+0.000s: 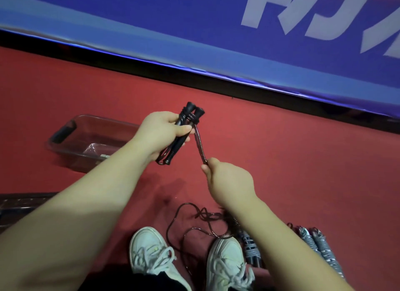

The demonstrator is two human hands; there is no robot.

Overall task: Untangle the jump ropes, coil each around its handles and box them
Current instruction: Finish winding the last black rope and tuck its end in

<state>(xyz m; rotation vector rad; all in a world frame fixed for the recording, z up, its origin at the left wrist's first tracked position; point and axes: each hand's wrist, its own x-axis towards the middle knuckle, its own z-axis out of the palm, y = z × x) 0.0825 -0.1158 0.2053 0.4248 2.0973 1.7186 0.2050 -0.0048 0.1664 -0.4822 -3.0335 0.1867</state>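
The left hand (161, 133) squeezes both black handles (180, 140); the right hand (230, 180) pinches the rope (199, 144); best pull it tight and wind the loops side by side.

White sneakers (151, 254) on red floor (281, 161), blue banner (151, 20) beyond.

Black handles (180, 130) (red floor (281, 161))

Grey ropes (318, 245) half behind rt arm (270, 221)
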